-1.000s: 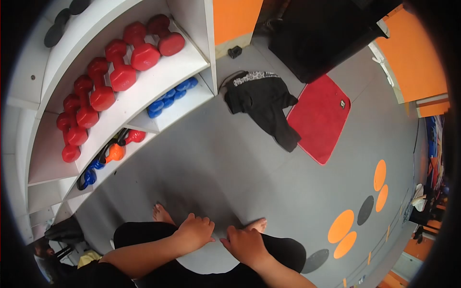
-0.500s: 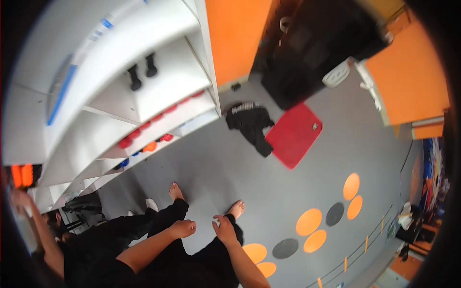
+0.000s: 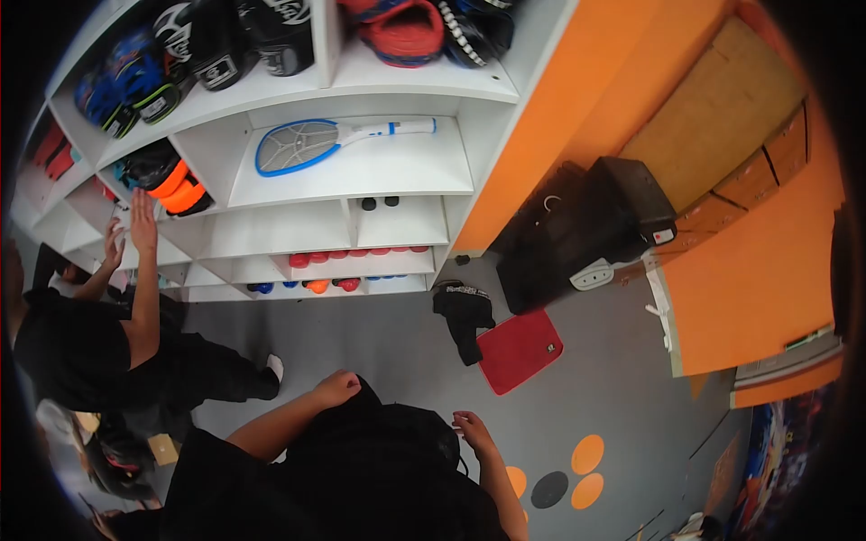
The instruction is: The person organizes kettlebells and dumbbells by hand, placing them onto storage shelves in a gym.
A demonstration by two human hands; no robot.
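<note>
My left hand (image 3: 339, 388) is curled into a loose fist in front of my body, over the dark clothing, with nothing showing in it. On the other side, my right hand (image 3: 471, 428) hangs beside my black clothing (image 3: 370, 451), its fingers partly bent and apart, holding nothing. Neither hand touches the shelving. The white shelf unit (image 3: 271, 221) stands ahead, with a blue-and-white electric fly swatter (image 3: 302, 147) lying on one shelf. Black boxing gloves (image 3: 203, 45) and a red glove (image 3: 406, 34) sit above it.
Another person (image 3: 77, 347) stands at left with hands raised near the shelves. A red mat (image 3: 520, 352) and a black garment (image 3: 465, 316) lie on the grey floor, beside a large black case (image 3: 577, 234). Orange floor dots (image 3: 587, 454) are at lower right.
My view has swung up and left, bringing the upper shelves and the other person into sight. My left hand stays fisted; my right hand has lowered to my side.
</note>
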